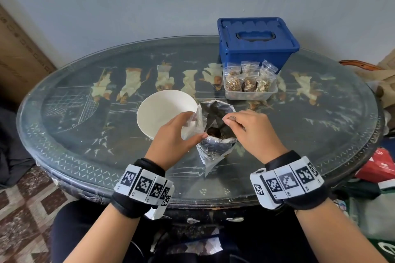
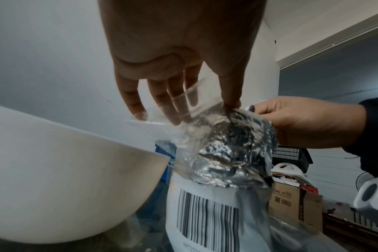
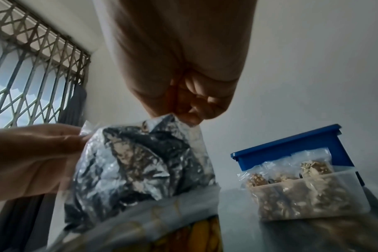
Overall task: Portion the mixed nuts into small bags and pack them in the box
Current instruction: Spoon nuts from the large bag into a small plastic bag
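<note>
Clear small bag (image 1: 192,125) pinched in left hand (image 1: 173,136); right hand (image 1: 251,129) pinches foil pouch (image 1: 215,145) rim.

foil pouch (image 1: 215,132): contents mostly in shadow
right hand (image 1: 254,132): what its fingers (image 3: 194,109) pinch, hidden
blue box (image 1: 256,42): inside unseen under lid

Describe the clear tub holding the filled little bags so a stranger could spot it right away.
Start at the blue lidded box at the far right of the oval table. Directly in front of it sits the clear tub, with small nut-filled bags standing in it. Unlike the white bowl, it is see-through and rectangular.
</note>
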